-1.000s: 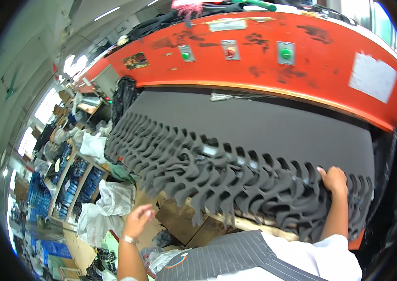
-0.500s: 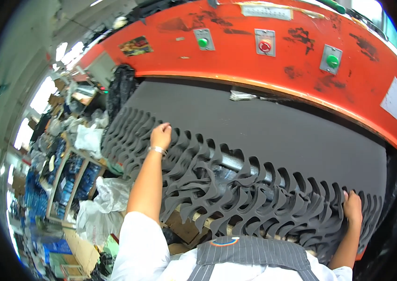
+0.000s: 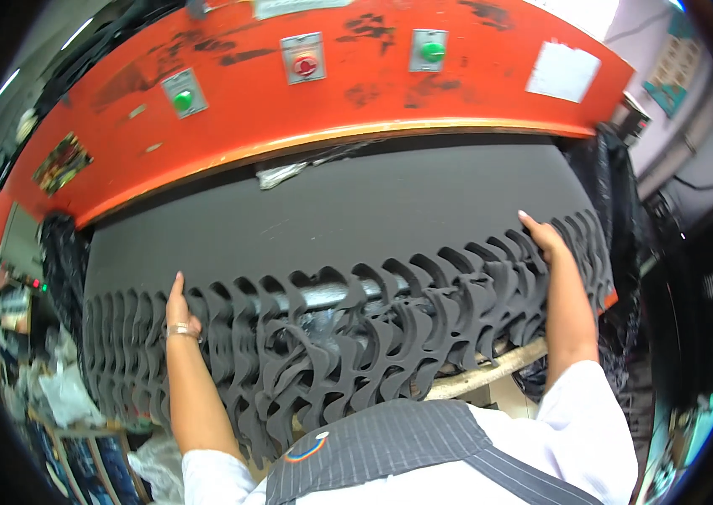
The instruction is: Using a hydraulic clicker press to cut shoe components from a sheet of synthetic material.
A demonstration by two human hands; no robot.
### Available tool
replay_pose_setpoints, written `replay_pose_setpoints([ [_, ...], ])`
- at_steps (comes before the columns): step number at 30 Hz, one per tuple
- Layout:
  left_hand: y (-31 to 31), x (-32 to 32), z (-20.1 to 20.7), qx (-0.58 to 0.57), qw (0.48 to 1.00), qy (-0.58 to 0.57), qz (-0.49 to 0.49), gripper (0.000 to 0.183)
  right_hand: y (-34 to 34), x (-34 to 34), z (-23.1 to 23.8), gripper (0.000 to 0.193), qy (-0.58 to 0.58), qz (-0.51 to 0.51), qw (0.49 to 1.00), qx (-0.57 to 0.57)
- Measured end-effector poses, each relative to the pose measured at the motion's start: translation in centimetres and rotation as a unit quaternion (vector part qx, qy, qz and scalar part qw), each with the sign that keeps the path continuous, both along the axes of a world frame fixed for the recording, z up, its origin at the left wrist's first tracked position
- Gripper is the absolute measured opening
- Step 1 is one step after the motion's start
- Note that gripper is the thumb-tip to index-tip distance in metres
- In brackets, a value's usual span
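Observation:
A dark grey foam sheet (image 3: pixel 331 206) lies flat across the machine bed. Its near part is cut into a web of curved strips (image 3: pixel 373 337) with crescent-shaped gaps, drooping over the front edge. Toward the left end, my left hand (image 3: pixel 181 316) closes on this cut webbing, its thumb pointing up and its other fingers partly hidden among the strips. Farther right, my right hand (image 3: pixel 548 240) grips the webbing near its right end, thumb stretched over the top and fingers mostly out of sight. Through the gaps in the middle, a shiny metal roller (image 3: pixel 323 296) shows.
An orange machine panel (image 3: pixel 238 126) with green buttons and a red button (image 3: pixel 306 64) spans the back. Black plastic (image 3: pixel 613 185) hangs at the right end of the bed. A pale bar (image 3: pixel 491 372) runs below the webbing. Shelves with bags stand at the lower left.
The view has turned right, so the panel and its buttons sit farther left. Both hands remain at the cut webbing; their thumbs now stick out more.

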State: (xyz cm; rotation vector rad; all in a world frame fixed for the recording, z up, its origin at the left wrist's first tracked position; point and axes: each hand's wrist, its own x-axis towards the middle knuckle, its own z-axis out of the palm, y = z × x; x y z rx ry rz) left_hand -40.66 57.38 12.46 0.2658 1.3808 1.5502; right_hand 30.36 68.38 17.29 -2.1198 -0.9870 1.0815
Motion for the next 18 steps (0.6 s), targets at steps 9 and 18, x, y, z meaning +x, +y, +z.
replay_pose_setpoints([
  [9,0.7,-1.3,-0.2,-0.148,0.977,0.155,0.004,0.069,1.3,-2.1,-3.8,0.082,-0.08,-0.021,0.994,0.07],
  [18,2.3,1.0,-0.6,-0.131,0.967,0.216,0.016,0.041,1.0,1.8,-4.4,0.071,-0.314,0.072,0.938,0.127],
])
